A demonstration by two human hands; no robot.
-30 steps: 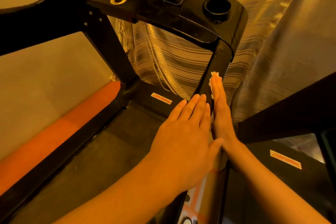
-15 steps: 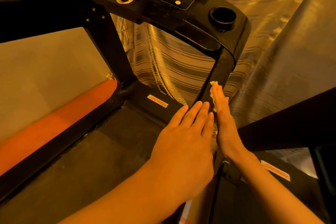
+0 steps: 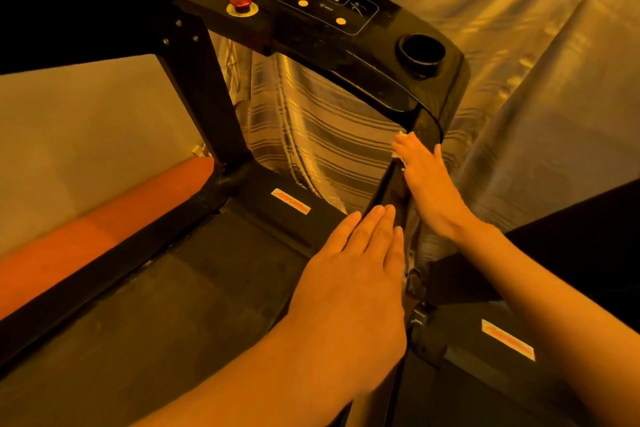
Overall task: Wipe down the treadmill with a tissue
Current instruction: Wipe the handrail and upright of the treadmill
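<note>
The person leans over the treadmill (image 3: 446, 87), both bare arms reaching toward its right-hand upright (image 3: 388, 196). The right hand (image 3: 427, 185) lies flat against that black post just below the console (image 3: 311, 35), with the fingers straight and close together. They press the tissue (image 3: 397, 155) onto the post. Only ragged white bits of it show, at the fingertips and along the edge of the hand, and the rest is hidden under the palm. The fingers are not curled round it.

The left hand (image 3: 356, 263) is lower, near the foot of the same upright. It is open as well, with the fingers straight and side by side, and their tips rest against the inner face of the post. It holds nothing.

On the console a red stop button (image 3: 240, 1) sits on a yellow ring. To its right are two small yellow buttons, and a round cup holder (image 3: 420, 51) sits at the right end. The dark belt (image 3: 166, 329) runs under the left forearm, with a small orange label (image 3: 290, 201) on the cover at its head. An orange strip (image 3: 104, 215) runs along the far side of the frame. Behind the machine hangs a striped, shiny curtain (image 3: 329, 149). The whole room has a warm amber light.
</note>
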